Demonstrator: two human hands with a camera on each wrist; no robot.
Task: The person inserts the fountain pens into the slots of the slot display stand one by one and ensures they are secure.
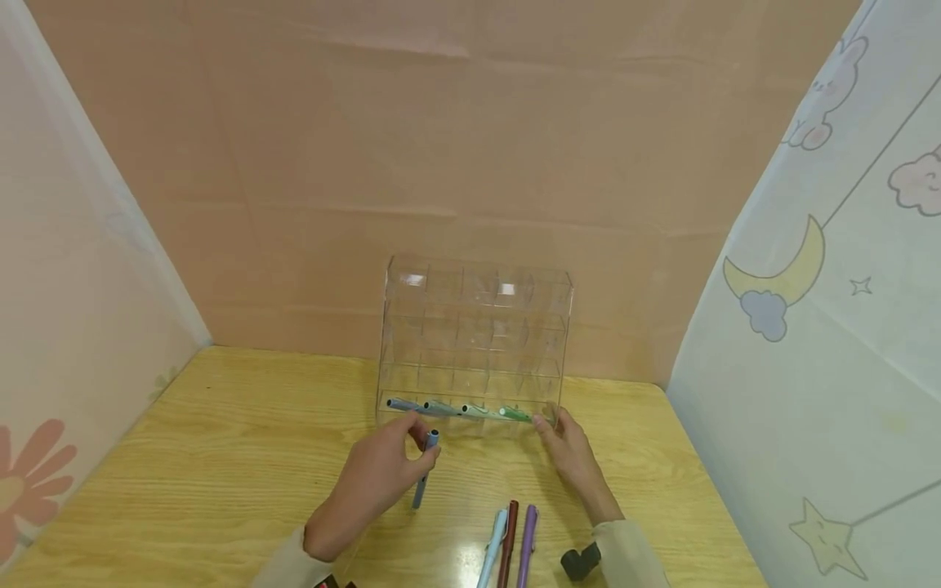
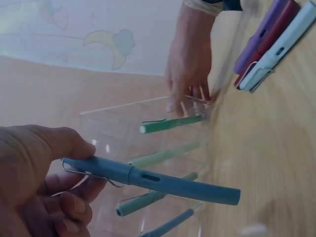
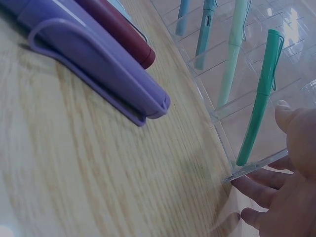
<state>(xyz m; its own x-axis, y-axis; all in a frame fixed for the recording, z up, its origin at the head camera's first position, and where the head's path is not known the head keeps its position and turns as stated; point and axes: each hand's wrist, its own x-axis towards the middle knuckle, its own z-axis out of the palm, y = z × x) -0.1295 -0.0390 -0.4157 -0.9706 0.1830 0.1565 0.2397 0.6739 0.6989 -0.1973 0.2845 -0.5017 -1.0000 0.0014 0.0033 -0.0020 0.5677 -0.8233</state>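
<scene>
left hand (image 1: 378, 474) grips blue pen (image 1: 424, 471) by rack (image 1: 474, 343)

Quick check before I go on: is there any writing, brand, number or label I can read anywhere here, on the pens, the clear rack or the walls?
None can be read.
Blue-grey pen in the left hand: no print visible on it.
Clear rack, steadied by the right hand: no label shows.
Purple pen and maroon pen on the table: barrels plain.
Right wall cloth: only drawings, a moon, clouds and stars, no words.
</scene>
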